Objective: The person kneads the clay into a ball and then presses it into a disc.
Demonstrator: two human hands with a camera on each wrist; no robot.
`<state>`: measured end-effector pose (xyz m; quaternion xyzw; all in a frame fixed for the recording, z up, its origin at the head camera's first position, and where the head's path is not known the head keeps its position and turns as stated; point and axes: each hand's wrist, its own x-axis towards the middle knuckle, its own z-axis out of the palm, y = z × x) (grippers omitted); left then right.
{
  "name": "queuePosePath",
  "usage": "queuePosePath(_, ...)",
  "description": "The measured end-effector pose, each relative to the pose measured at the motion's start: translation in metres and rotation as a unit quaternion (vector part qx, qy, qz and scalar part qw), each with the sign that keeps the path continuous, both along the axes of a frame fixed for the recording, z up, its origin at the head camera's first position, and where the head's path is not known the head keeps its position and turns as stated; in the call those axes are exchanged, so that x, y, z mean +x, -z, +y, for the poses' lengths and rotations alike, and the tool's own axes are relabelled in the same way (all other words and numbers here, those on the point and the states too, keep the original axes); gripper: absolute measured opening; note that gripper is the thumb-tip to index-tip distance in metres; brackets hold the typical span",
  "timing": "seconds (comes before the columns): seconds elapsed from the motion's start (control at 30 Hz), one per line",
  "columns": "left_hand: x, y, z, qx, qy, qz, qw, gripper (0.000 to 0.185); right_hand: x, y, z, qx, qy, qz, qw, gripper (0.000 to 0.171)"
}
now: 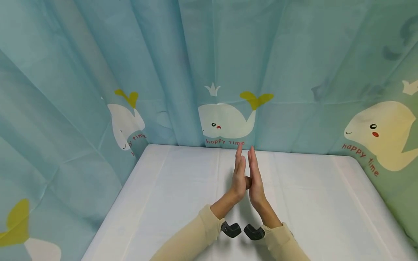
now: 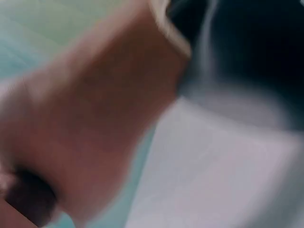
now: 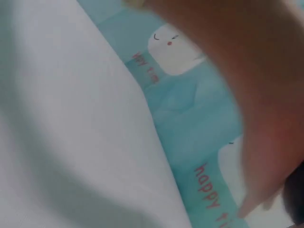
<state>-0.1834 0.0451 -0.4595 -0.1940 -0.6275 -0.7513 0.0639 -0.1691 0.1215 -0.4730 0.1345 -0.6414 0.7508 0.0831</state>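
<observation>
The left hand [image 1: 240,176] and the right hand [image 1: 255,177] stand upright together over the middle of the table [image 1: 169,203], palms facing and touching near their bases, fingers straight and pointing away from the person toward the curtain [image 1: 65,108]; both hands are flat and hold nothing; the fingertips are slightly apart; a thumb shows between the palms. Cream sleeves [image 1: 196,235] cover both forearms; a small black camera mount [image 1: 231,229] sits at the left wrist and another [image 1: 254,232] at the right. The table carries a white cloth, with no object on it in view; so the hands are nearest to each other, and nothing has been picked up or set down as far as can be seen. Around the table on three sides hangs the teal curtain, printed with white whales [image 1: 225,121] and the words "happy time". The wrist views are blurred; the left shows only skin [image 2: 95,118] and pale cloth; the right shows the back of the hand [image 3: 256,95] over table and curtain.
</observation>
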Motion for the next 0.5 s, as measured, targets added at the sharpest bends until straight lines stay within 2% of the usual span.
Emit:
queuePosePath(0.13, -0.008, 0.013, -0.002, -0.003, -0.006, -0.024, 0.9997, 0.059, 0.004, -0.008, -0.002, 0.030, 0.018, 0.020, 0.999, 0.057)
queuePosePath(0.3, -0.005, 0.028, 0.000, 0.028, 0.016, -0.084, 0.9960, 0.061, 0.002, -0.024, -0.001, 0.097, 0.027, 0.052, 0.994, 0.059)
queuePosePath(0.4, 0.000, 0.027, 0.001, 0.040, 0.030, -0.084, 0.9952, 0.061, -0.006, -0.029, 0.002, 0.113, 0.026, 0.056, 0.992, 0.059)
queuePosePath(0.5, 0.004, 0.023, 0.002, 0.029, 0.032, -0.061, 0.9972, 0.059, -0.013, -0.028, 0.007, 0.098, 0.018, 0.045, 0.994, 0.058)
